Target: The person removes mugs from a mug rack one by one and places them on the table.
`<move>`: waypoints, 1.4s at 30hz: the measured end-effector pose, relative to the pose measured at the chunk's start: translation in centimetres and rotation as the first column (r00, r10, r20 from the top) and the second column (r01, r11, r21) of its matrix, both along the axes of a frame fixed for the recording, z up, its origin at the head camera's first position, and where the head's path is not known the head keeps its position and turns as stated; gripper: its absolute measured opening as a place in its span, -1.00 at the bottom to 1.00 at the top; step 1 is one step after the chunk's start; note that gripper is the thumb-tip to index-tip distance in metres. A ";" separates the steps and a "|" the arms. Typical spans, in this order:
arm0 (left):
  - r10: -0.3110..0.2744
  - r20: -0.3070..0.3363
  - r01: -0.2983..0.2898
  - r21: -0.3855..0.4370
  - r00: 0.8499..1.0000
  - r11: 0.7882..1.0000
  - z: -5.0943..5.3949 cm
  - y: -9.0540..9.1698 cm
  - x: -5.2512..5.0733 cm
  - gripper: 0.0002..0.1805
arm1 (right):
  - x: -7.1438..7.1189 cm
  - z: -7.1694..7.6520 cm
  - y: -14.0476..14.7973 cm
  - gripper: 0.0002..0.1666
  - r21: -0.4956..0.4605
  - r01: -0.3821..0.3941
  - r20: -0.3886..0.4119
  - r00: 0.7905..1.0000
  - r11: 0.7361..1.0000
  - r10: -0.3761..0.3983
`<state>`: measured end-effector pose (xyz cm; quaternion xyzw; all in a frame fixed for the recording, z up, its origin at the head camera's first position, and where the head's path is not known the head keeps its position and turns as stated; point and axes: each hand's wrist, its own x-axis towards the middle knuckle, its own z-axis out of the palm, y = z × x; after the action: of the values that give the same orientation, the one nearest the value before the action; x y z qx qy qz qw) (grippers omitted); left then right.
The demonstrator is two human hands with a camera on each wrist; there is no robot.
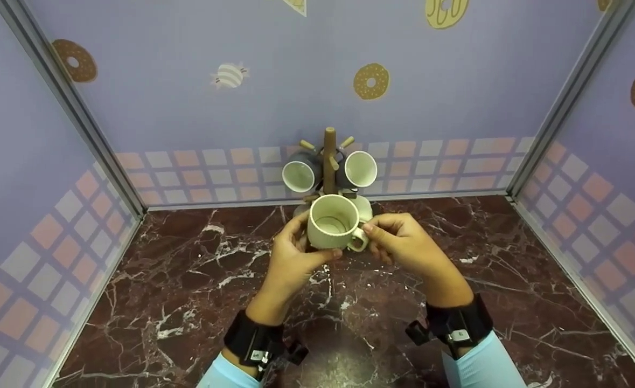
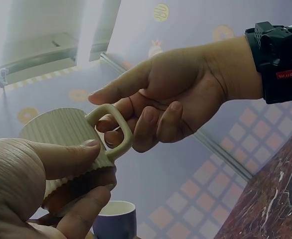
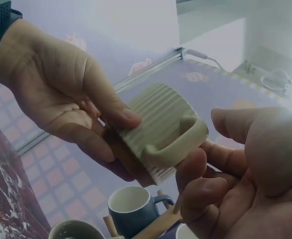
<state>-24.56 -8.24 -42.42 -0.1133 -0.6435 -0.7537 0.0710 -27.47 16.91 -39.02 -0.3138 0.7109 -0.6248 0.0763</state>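
Note:
A ribbed, pale cream mug (image 1: 332, 237) with a brown base is held up, its mouth facing the head camera. My left hand (image 1: 290, 253) grips its body, thumb along the near side and fingers around the base. At the mug's handle (image 3: 178, 149) is my right hand (image 1: 400, 237), thumb and forefinger close about its upper part, other fingers loosely curled. Just behind the mug stands a wooden mug tree (image 1: 329, 161). A dark mug with a pale inside (image 1: 299, 175) hangs on its left; another such mug (image 1: 360, 170) hangs on its right.
Part of a pale mug (image 1: 364, 206) shows low on the tree, behind the held one. The tree stands near the back wall (image 1: 215, 118) on a dark red marbled tabletop (image 1: 188, 302). Side walls enclose the table left and right.

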 end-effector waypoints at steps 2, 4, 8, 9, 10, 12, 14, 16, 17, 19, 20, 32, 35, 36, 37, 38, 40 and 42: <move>-0.005 -0.008 0.005 -0.003 1.000 1.000 -0.1 0.1 -0.1 0.09 | 0.0 -0.1 0.2 -0.51 0.011 -0.011 0.024 1.000 1.000 0.010; -0.013 -0.015 0.013 -0.002 1.000 1.000 -0.1 0.3 -0.2 0.09 | 0.0 -0.2 0.2 -0.53 0.022 -0.018 0.041 0.999 1.000 0.017; -0.021 -0.031 0.021 0.007 0.999 1.000 -0.2 0.2 -0.3 0.10 | -0.2 -0.2 0.0 -0.55 0.052 -0.033 0.060 0.998 0.998 0.029; -0.021 -0.035 0.021 0.008 0.999 1.000 -0.2 0.2 -0.3 0.10 | -0.2 -0.2 -0.1 -0.55 0.063 -0.035 0.068 0.997 0.997 0.030; -0.019 -0.037 0.020 0.007 0.999 1.000 -0.2 0.2 -0.3 0.10 | -0.2 -0.2 -0.2 -0.55 0.071 -0.036 0.078 0.997 0.997 0.031; -0.014 -0.032 0.015 0.008 0.999 1.000 -0.3 0.1 -0.2 0.10 | -0.2 -0.2 -0.3 -0.54 0.083 -0.037 0.090 0.995 0.996 0.030; -0.011 -0.023 0.011 0.008 1.000 1.000 -0.3 0.0 -0.2 0.10 | -0.1 -0.2 -0.4 -0.53 0.080 -0.032 0.102 0.994 0.996 0.023; -0.006 -0.015 0.006 0.008 1.000 1.000 -0.3 0.0 -0.2 0.09 | -0.1 -0.1 -0.6 -0.53 0.068 -0.022 0.107 0.994 0.997 0.014; -0.004 -0.013 0.004 0.007 1.000 1.000 -0.3 0.0 -0.3 0.09 | 0.0 -0.1 -0.7 -0.52 0.060 -0.018 0.109 0.994 0.998 0.011; 0.001 -0.011 -0.001 0.004 1.000 1.000 -0.2 0.0 -0.3 0.09 | 0.0 0.0 -0.8 -0.51 0.042 -0.010 0.118 0.993 0.999 0.005; 0.003 -0.011 -0.003 0.003 1.000 1.000 -0.2 0.0 -0.3 0.08 | 0.1 0.1 -0.9 -0.51 0.033 -0.005 0.125 0.992 0.999 0.001; -0.030 0.000 0.030 0.028 1.000 0.999 -0.2 0.4 0.0 0.01 | 0.1 0.5 -0.4 -0.65 -0.077 0.165 0.150 0.977 0.983 -0.153; -0.014 -0.011 0.014 -0.020 1.000 1.000 -0.2 0.6 0.1 -0.06 | 0.0 0.7 0.0 -0.65 -0.079 0.188 0.148 0.973 0.979 -0.175; -0.007 -0.011 0.006 -0.032 1.000 0.999 -0.2 0.7 0.1 -0.10 | 0.0 0.8 0.1 -0.65 -0.078 0.193 0.146 0.973 0.978 -0.180; 0.002 -0.012 -0.002 -0.042 1.000 0.999 -0.2 0.8 0.1 -0.14 | -0.1 0.9 0.3 -0.65 -0.078 0.198 0.146 0.972 0.977 -0.186; 0.011 -0.012 -0.012 -0.049 1.000 0.999 -0.2 0.9 0.2 -0.18 | -0.1 1.0 0.5 -0.65 -0.080 0.207 0.148 0.970 0.975 -0.193; 0.028 -0.024 -0.029 -0.069 0.999 0.997 -0.1 1.1 0.4 -0.25 | -0.2 1.1 0.9 -0.65 -0.085 0.240 0.151 0.962 0.967 -0.225; 0.046 -0.038 -0.050 -0.104 0.998 0.993 -0.1 1.4 0.7 -0.29 | -0.3 1.2 1.3 -0.65 -0.099 0.280 0.162 0.951 0.955 -0.263</move>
<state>-23.87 -6.89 -42.54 -0.1149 -0.6834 -0.7147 0.0946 -27.74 18.21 -37.79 -0.1700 0.7007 -0.6925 0.0226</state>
